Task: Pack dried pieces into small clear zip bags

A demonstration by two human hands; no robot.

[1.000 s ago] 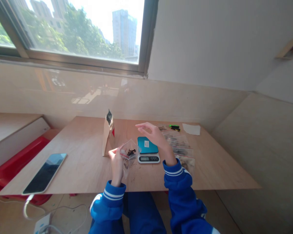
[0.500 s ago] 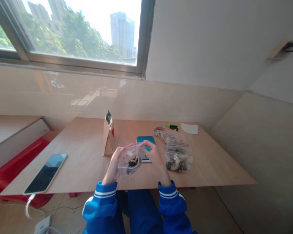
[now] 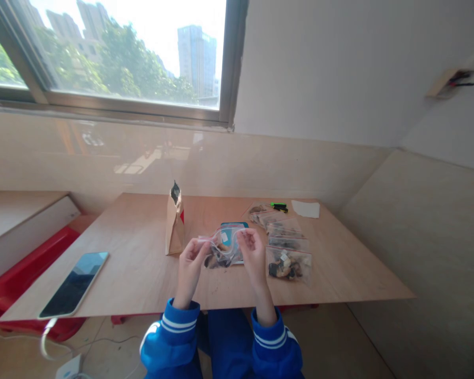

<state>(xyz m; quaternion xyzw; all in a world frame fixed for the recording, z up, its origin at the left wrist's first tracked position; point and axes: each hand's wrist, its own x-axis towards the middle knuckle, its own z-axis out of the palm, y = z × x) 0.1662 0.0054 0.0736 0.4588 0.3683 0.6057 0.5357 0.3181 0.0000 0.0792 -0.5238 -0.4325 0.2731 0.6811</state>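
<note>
A clear zip bag [image 3: 226,251] hangs between my hands above the front of the table, with dark and pale dried pieces, like dried mushroom, in its bottom. My left hand [image 3: 191,258] pinches the left corner of its top edge between thumb and fingers. At the right end of the top, my right hand [image 3: 252,250] is closed on the rim. The bag's mouth gapes in a curve between the two hands. Behind it lies a teal-screened device [image 3: 243,225], partly covered by the bag and my hand.
Right of my hands, several filled zip bags [image 3: 288,266] overlap in a row. Behind them lie a green-and-black tool [image 3: 278,207] and white paper [image 3: 305,209]. An open brown paper bag [image 3: 175,223] stands left of centre. A phone [image 3: 76,284] with a cable lies at the left edge.
My left hand has turned and now pinches the bag's top corner instead of cupping its side. The bag has tipped more upright, its mouth narrower, and its contents have sunk lower.
</note>
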